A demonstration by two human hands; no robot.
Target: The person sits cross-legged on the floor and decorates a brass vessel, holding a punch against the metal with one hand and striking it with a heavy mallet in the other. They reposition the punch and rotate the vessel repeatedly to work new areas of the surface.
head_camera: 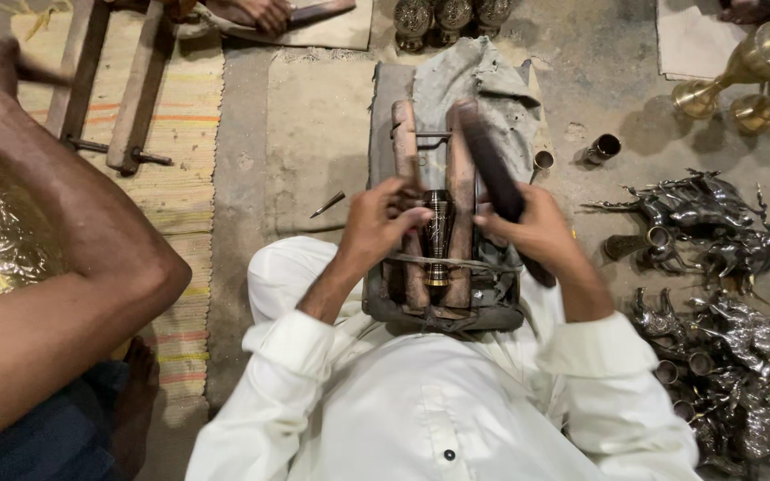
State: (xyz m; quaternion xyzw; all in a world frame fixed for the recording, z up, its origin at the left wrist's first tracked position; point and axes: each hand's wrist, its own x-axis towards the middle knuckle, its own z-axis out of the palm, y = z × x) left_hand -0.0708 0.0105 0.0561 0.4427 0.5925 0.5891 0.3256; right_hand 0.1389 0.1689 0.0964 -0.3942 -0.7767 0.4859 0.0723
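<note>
the left hand (383, 218) is curled almost shut, its fingertips pinched against the top of a small dark engraved metal vase (438, 233); whether a thin tool sits between those fingers is too small to tell. the right hand (532, 230) is closed in a full grip around a dark wooden mallet (495, 176), which slants up and away from the wrist, its lower end poking out below the hand.

the vase lies lengthwise in the gap between two worn wooden bars of a wooden clamp block (412, 160), held across by a strap. the block rests on the lap of the person in white sleeves, with a grey cloth (479, 85) bunched behind it.

a small pointed tool (327, 205) lies on the floor left of the block, apart from it. to the right, a heap of dark metal horse figures (715, 232) runs out of the lower corner, and brass goblets (741, 76) are cut off at the top right.

another person's bare arm (64, 240) crosses the left side; its hand is blurred at the edge. the vase's base is partly hidden by the strap.
</note>
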